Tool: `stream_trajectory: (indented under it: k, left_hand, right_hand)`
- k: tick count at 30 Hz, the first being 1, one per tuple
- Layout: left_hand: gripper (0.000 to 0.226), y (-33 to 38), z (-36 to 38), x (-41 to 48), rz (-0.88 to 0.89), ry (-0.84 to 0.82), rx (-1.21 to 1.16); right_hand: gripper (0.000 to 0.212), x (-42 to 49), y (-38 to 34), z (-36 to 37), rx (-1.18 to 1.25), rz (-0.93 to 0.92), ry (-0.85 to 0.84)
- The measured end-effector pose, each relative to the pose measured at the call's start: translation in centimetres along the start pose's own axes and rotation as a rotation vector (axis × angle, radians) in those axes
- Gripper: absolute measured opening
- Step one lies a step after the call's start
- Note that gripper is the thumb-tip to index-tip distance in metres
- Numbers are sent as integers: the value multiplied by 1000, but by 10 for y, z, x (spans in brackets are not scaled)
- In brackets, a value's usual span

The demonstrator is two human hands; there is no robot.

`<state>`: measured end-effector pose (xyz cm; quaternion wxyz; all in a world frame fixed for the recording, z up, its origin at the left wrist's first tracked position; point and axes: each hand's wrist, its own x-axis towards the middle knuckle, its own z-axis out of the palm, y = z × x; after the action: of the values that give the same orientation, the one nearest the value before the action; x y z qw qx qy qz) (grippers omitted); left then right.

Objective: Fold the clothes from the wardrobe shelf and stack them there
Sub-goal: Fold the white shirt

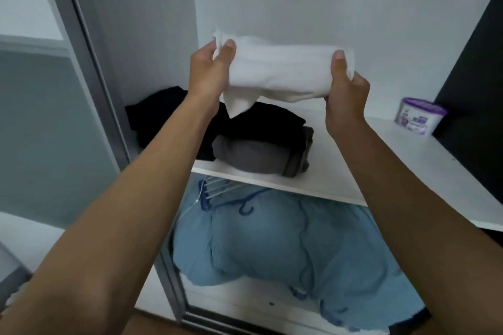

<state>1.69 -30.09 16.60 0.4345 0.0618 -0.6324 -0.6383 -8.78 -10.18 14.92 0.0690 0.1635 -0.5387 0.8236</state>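
Observation:
A white garment (280, 71), folded into a narrow band, hangs in the air above the white wardrobe shelf (334, 179). My left hand (209, 71) pinches its left end and my right hand (345, 98) grips its right end. A loose corner of the white cloth droops from the lower left. Below it on the shelf lies a stack: a black garment (261, 122) on top of a folded grey garment (255, 155). More black cloth (158, 111) sits at the shelf's back left, partly hidden by my left forearm.
A purple and white tub (419, 117) stands at the right of the shelf beside a dark panel (473, 90). Under the shelf lies a bulky light blue quilt (285, 239) with blue hangers (245, 204) and a white wire rack. The sliding door frame (89, 62) runs down the left.

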Motion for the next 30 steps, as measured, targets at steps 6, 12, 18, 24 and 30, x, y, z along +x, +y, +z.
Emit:
stream_trajectory:
  k: [6,12,18,24,30]
  left_hand:
    - [16,-67,6,59,-192,-10,308]
    - [46,-132,-18,61,-593,-143,540]
    - [40,-138,1,95,-90,-17,528]
    - [58,-164,-18,106,-501,-259,885]
    - [84,-163,-31,104,-718,-338,803]
  right_hand:
    - [47,67,70,-10,-220,204,-37]
    - [54,90,133,-40,-450,537,-179]
    - [46,111,135,-12,-317,227,-22]
    - [38,102,158,-28,-872,354,-257]
    - [55,89,148,-37,-925,520,-286]
